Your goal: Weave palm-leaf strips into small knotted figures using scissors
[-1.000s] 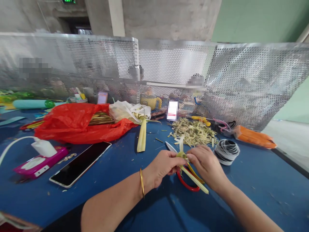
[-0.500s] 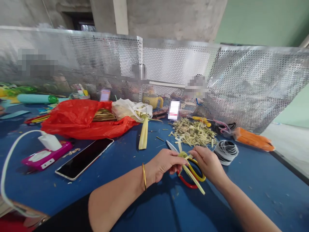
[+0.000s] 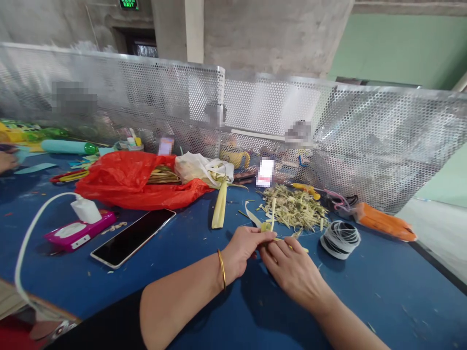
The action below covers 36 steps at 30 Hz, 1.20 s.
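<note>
Head view: the left hand [image 3: 241,250] pinches a folded leaf strip [image 3: 266,227] above the worktop [image 3: 226,325]; the right hand [image 3: 290,270] crowds beside it, grip unclear. A slackened pinch could loosen the folds.

Left hand [image 3: 243,249]: fingers pinched | right hand [image 3: 290,268]: palm-down, hold unclear

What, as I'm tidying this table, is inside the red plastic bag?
Tan strips show in the opening of the red plastic bag. The red plastic covers the rest, so how far the strips reach, and whether anything else lies inside, cannot be seen.
</note>
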Tool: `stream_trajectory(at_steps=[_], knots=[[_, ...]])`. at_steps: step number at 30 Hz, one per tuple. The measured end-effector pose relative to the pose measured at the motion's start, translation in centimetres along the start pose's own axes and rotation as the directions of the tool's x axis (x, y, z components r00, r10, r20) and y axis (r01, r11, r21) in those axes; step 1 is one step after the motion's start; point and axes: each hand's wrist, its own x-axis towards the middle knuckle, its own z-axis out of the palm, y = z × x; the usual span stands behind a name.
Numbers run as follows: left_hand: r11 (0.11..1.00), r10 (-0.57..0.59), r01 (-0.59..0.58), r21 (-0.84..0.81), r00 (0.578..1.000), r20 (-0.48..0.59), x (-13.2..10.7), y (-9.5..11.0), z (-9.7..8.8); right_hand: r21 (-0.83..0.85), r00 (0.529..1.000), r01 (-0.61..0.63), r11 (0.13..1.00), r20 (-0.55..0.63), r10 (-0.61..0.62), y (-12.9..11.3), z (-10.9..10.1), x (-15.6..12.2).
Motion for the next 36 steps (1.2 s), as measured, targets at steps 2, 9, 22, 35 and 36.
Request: stream_trajectory(at_steps=[2,9,22,35,36], knots=[[1.0,-0.006,0.007,-0.024,0.999,0.04,-0.1,0.3,0.0,0.037,0.998,-0.052,0.998,-0.04,0.054,0.0,0.4,-0.1],[0.988,0.038,-0.003,-0.156,0.975,0.221,-0.6,0.8,0.1,0.277,0.942,-0.239,0.931,-0.166,0.291,0.1,0.3,-0.3],[0.978,-0.008,0.026,-0.207,0.997,0.083,-0.6,0.5,0.2,0.412,0.99,0.009,0.911,-0.13,0.049,-1.4,-1.6,0.2],[0.995,-0.021,0.03,-0.098,0.996,0.087,-0.2,1.0,-0.3,0.247,0.858,-0.506,0.826,0.044,0.512,1.7,0.1,-0.8],[0.997,-0.021,0.028,-0.069,0.994,0.106,-0.1,0.9,-0.4,0.254,0.86,-0.503,0.826,0.048,0.509,1.4,0.2,-0.8]])
